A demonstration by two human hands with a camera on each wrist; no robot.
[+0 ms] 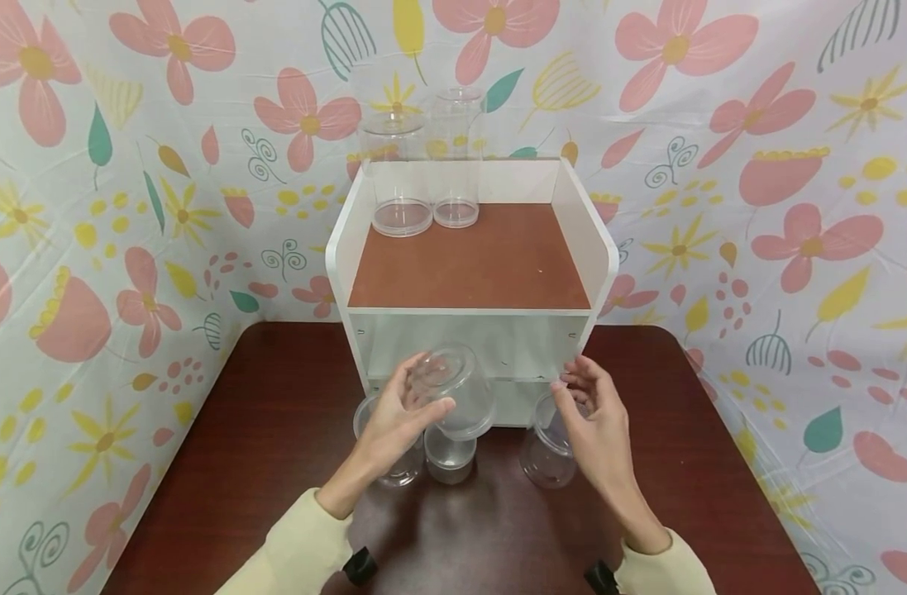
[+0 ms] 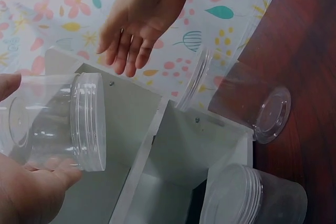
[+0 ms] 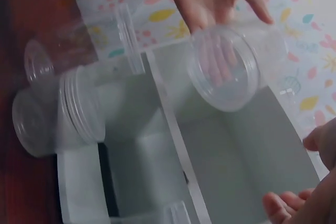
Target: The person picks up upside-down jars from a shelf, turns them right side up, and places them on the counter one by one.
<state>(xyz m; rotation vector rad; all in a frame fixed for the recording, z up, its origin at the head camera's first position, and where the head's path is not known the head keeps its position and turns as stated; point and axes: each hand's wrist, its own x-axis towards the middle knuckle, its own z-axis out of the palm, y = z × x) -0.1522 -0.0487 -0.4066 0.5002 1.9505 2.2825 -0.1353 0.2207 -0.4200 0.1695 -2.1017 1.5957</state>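
In the head view my left hand (image 1: 399,420) grips a clear plastic jar (image 1: 464,398) by its side, fingers behind it and thumb in front. The jar is upside down and tilted, its lid end (image 2: 90,121) lowest, in front of the shelf's upper opening. My right hand (image 1: 600,423) is apart from that jar, holding nothing, its fingers loosely bent. It overlaps another clear jar (image 1: 548,464) standing on the table at the right. A tall clear jar (image 1: 403,471) and a shorter one (image 1: 451,460) stand beneath my left hand.
A white shelf unit (image 1: 468,311) with a brown top board (image 1: 490,264) and two open compartments below stands on the dark wooden table (image 1: 274,430). Two tall clear jars, a wider one (image 1: 401,216) and a narrower one (image 1: 456,213), stand on its top. Flowered cloth (image 1: 721,165) hangs behind.
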